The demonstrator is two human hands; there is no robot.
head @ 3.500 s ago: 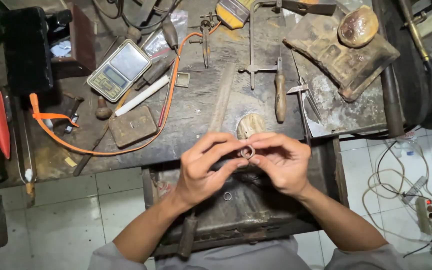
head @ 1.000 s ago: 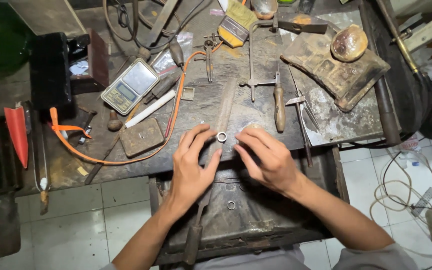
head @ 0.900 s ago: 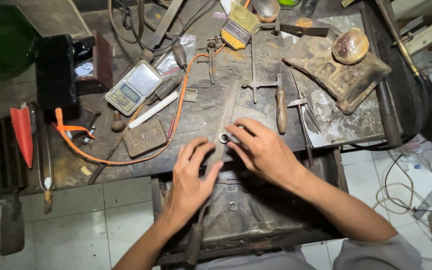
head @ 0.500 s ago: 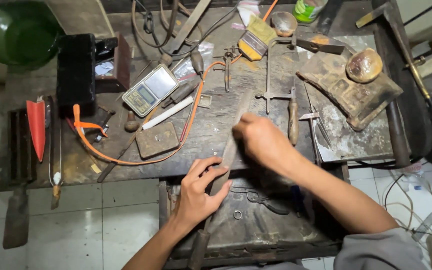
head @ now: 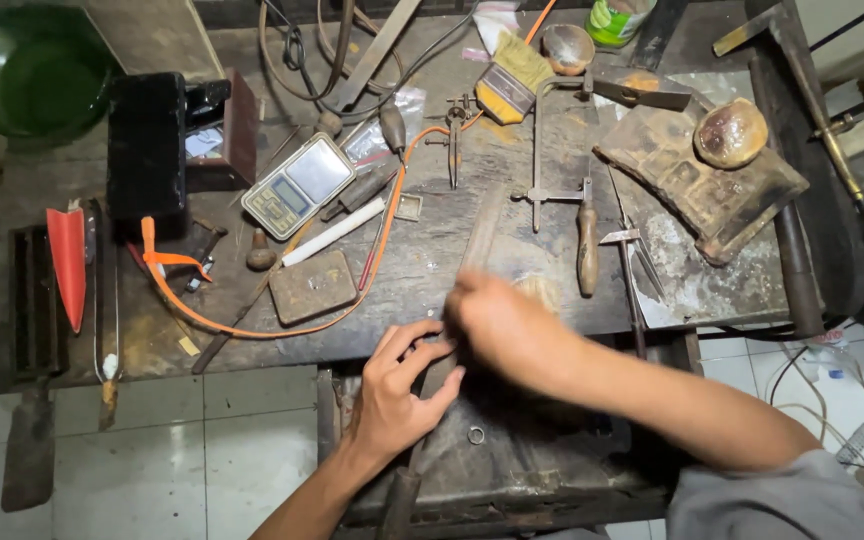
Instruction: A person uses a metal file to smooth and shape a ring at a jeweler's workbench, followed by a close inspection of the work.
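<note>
A small metal ring (head: 476, 434) lies loose on the dark tray (head: 552, 470) under the bench, near me. My left hand (head: 402, 395) has dropped from the bench edge, fingers spread apart, empty, resting on the tray's lip. My right hand (head: 500, 322) has moved up over the long tapered rod (head: 482, 230) on the workbench (head: 432, 260), blurred; can't tell its grip. Pocket scale (head: 298, 185) farther back.

My left hand (head: 397, 395) rests at the dark, worn workbench (head: 432, 260) edge. My blurred right hand (head: 497, 325) reaches over a small metal ring (head: 475, 435).
</note>
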